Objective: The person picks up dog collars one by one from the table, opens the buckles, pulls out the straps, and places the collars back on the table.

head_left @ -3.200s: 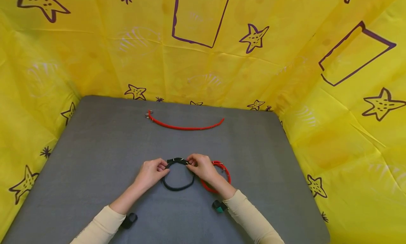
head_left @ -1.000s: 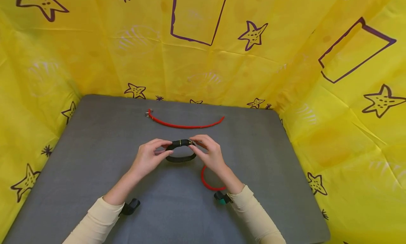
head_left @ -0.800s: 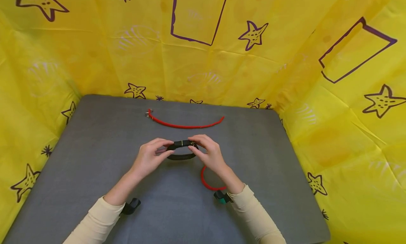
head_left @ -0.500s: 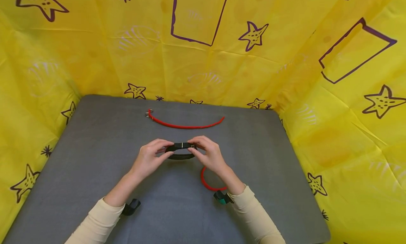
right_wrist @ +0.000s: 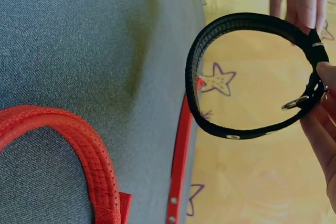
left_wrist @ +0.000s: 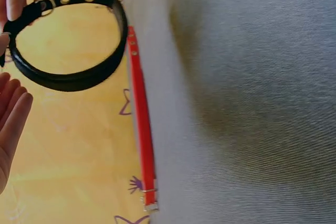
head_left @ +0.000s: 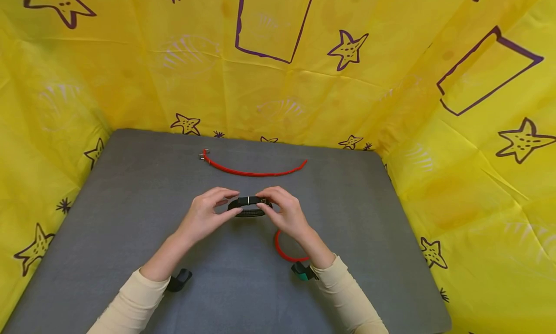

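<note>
A black dog collar [head_left: 254, 212], buckled into a loop with metal eyelets, hangs above the grey table. My right hand [head_left: 284, 211] pinches it at the buckle [right_wrist: 321, 90], with thumb and fingers on either side of the strap. At the collar's left end, my left hand [head_left: 201, 218] has its fingers spread and fairly straight, fingertips close by the strap. The left wrist view shows those fingers [left_wrist: 13, 106] just below the loop. A red collar [head_left: 284, 249] closed into a ring lies under my right forearm, partly hidden by it.
An unfastened red collar [head_left: 254, 173] lies in a curve at the back of the grey table [head_left: 143, 194], its buckle toward the left. Yellow cloth walls [head_left: 299, 97] with drawn starfish stand on the back, left and right sides.
The black collar has been lifted from low over the table and tipped edge-on. In the last half second, my left fingers have spread apart a little, while my right hand keeps its hold.
</note>
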`<action>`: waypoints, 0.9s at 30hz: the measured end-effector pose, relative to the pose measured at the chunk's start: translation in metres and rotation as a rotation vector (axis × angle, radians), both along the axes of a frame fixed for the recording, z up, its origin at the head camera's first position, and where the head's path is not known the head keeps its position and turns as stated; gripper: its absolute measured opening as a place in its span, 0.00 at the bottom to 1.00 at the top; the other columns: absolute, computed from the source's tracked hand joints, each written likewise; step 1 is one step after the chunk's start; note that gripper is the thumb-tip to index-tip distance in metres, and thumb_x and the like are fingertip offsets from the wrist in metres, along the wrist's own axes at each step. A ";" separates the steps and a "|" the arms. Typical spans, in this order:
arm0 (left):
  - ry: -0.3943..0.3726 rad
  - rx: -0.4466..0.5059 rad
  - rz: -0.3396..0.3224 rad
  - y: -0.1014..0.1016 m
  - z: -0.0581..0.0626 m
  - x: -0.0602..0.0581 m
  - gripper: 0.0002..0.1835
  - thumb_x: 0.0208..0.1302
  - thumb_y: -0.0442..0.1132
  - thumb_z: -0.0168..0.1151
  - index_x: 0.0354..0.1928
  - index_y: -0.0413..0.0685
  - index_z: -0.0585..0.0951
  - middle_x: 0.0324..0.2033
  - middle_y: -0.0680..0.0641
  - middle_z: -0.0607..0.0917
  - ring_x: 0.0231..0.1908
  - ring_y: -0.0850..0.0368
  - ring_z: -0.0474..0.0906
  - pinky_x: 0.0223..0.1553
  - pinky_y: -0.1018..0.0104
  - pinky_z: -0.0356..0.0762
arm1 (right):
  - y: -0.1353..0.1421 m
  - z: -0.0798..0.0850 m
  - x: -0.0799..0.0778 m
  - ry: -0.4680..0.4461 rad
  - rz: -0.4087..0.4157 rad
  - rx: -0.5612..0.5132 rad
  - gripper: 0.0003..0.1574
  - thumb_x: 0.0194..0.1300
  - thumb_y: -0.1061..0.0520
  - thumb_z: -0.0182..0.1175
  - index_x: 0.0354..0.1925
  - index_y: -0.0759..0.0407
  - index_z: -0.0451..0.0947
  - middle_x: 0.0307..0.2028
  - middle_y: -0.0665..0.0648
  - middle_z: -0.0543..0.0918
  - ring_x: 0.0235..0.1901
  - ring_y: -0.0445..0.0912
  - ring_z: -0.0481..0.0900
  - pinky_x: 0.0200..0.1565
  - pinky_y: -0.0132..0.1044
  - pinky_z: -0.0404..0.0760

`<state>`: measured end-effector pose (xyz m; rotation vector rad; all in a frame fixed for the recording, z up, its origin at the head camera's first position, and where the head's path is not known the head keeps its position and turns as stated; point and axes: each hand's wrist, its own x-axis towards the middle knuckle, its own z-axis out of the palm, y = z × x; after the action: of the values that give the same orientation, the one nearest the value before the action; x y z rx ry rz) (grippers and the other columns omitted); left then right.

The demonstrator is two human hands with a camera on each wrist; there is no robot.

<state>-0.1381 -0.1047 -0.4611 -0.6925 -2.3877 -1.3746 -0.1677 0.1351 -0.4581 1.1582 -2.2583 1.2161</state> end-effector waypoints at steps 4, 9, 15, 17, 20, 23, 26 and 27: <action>0.053 -0.053 -0.025 0.003 0.005 -0.002 0.21 0.51 0.39 0.77 0.49 0.47 0.85 0.42 0.52 0.84 0.41 0.57 0.81 0.42 0.64 0.82 | -0.001 0.001 0.001 0.029 -0.006 0.045 0.14 0.60 0.64 0.68 0.45 0.60 0.82 0.43 0.53 0.82 0.38 0.45 0.78 0.39 0.32 0.80; 0.079 -0.105 -0.035 0.007 0.005 -0.002 0.20 0.51 0.39 0.77 0.47 0.47 0.85 0.40 0.52 0.85 0.37 0.59 0.80 0.36 0.63 0.80 | -0.003 0.000 0.003 0.041 0.008 0.060 0.13 0.60 0.64 0.68 0.45 0.59 0.81 0.44 0.53 0.81 0.33 0.48 0.76 0.36 0.29 0.75; 0.085 -0.120 -0.029 0.009 0.003 -0.002 0.19 0.52 0.41 0.76 0.48 0.49 0.86 0.39 0.53 0.86 0.37 0.59 0.81 0.36 0.64 0.81 | -0.004 -0.001 0.004 0.045 0.014 0.043 0.14 0.59 0.65 0.69 0.45 0.60 0.81 0.43 0.52 0.81 0.33 0.46 0.76 0.34 0.34 0.78; 0.097 -0.116 -0.028 0.009 0.002 -0.002 0.18 0.52 0.41 0.76 0.47 0.49 0.86 0.38 0.53 0.86 0.36 0.60 0.81 0.36 0.65 0.81 | -0.004 -0.001 0.004 0.041 0.023 0.033 0.13 0.60 0.64 0.69 0.45 0.60 0.80 0.43 0.52 0.81 0.33 0.45 0.75 0.33 0.35 0.79; 0.113 -0.100 -0.032 0.009 0.001 -0.002 0.17 0.52 0.39 0.76 0.45 0.48 0.87 0.36 0.53 0.86 0.35 0.61 0.80 0.34 0.64 0.81 | -0.005 -0.001 0.005 0.026 0.034 0.014 0.13 0.60 0.63 0.68 0.45 0.59 0.80 0.43 0.52 0.81 0.34 0.45 0.75 0.34 0.37 0.80; 0.118 -0.076 -0.042 0.009 -0.001 -0.002 0.15 0.52 0.37 0.76 0.44 0.46 0.87 0.36 0.54 0.86 0.34 0.61 0.81 0.34 0.62 0.83 | -0.005 -0.003 0.006 0.008 0.032 -0.006 0.13 0.60 0.64 0.68 0.45 0.59 0.81 0.43 0.52 0.81 0.36 0.44 0.77 0.36 0.36 0.81; 0.115 -0.055 -0.046 0.009 -0.002 -0.001 0.15 0.51 0.35 0.76 0.44 0.45 0.87 0.36 0.53 0.86 0.35 0.60 0.83 0.34 0.61 0.83 | -0.006 -0.004 0.006 -0.009 0.031 -0.039 0.14 0.59 0.65 0.69 0.45 0.59 0.81 0.42 0.54 0.81 0.38 0.44 0.78 0.40 0.35 0.82; 0.113 -0.049 -0.045 0.009 -0.003 -0.001 0.15 0.51 0.35 0.76 0.44 0.45 0.87 0.36 0.53 0.86 0.35 0.60 0.83 0.34 0.62 0.84 | -0.006 -0.005 0.006 -0.014 0.032 -0.053 0.14 0.58 0.66 0.69 0.44 0.60 0.81 0.42 0.55 0.81 0.38 0.45 0.79 0.40 0.36 0.83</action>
<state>-0.1392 -0.0958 -0.4641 -0.8191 -2.3373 -1.2627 -0.1614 0.1286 -0.4627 1.1743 -2.2111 1.2925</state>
